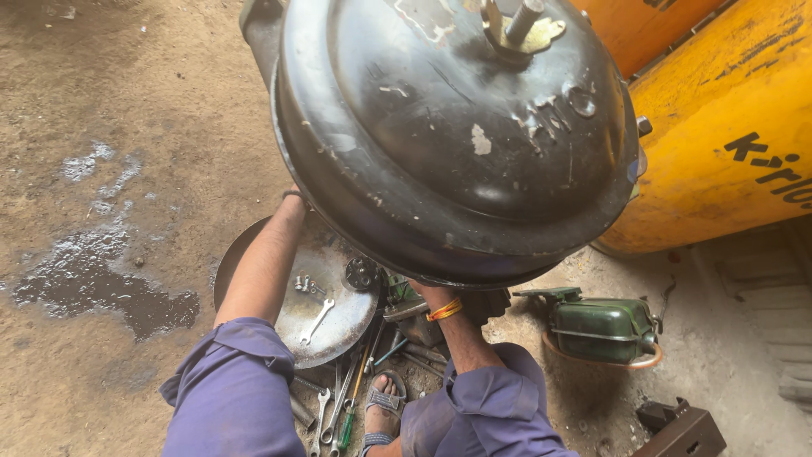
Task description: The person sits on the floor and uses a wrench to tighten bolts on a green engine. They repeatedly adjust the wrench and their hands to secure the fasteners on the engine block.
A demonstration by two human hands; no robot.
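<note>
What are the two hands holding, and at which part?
The big black round drum, lifted from below. The hands are hidden under its lower rim, so the exact grip cannot be told.

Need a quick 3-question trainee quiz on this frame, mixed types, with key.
1. True or false: the black domed housing is lifted above the ground, with both forearms reaching up beneath it.
2. Multiple choice: what lies on the round metal pan? A) a spanner B) a hammer C) a glove
3. Fill in: the green metal can sits on the ground to the person's ____ side.

Key: 1 true; 2 A; 3 right.
Note: the left hand shows only at the housing's edge, and the right hand is hidden behind the housing, so neither grip can be judged.
</note>
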